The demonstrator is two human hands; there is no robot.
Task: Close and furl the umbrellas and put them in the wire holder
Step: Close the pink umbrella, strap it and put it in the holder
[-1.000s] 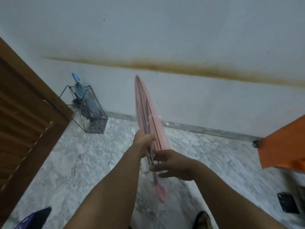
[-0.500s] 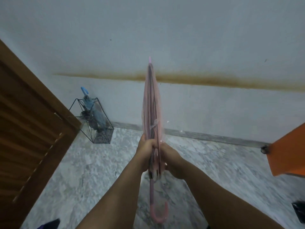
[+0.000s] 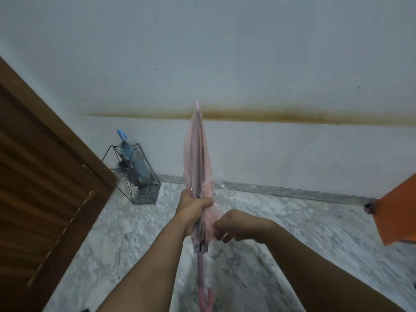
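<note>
Two umbrellas are seen. The pink umbrella (image 3: 197, 158) is held upright in the middle of the view, its tip up against the wall (image 3: 270, 64) and its hooked handle down over the marble floor (image 3: 292, 221); the canopy is collapsed, with loose folds near the bottom. It is gripped around the lower canopy by the left hand (image 3: 195, 207), whose fingers are wrapped tight. Just beside it, the right hand (image 3: 234, 226) is closed in a pinch on a loose fold of the canopy. The blue umbrella (image 3: 132, 161) is stood, handle up, in the wire holder (image 3: 144, 190), which is set on the floor against the wall, next to a wooden louvred door (image 3: 40, 176). An orange panel (image 3: 398, 212) is seen at the right edge.
</note>
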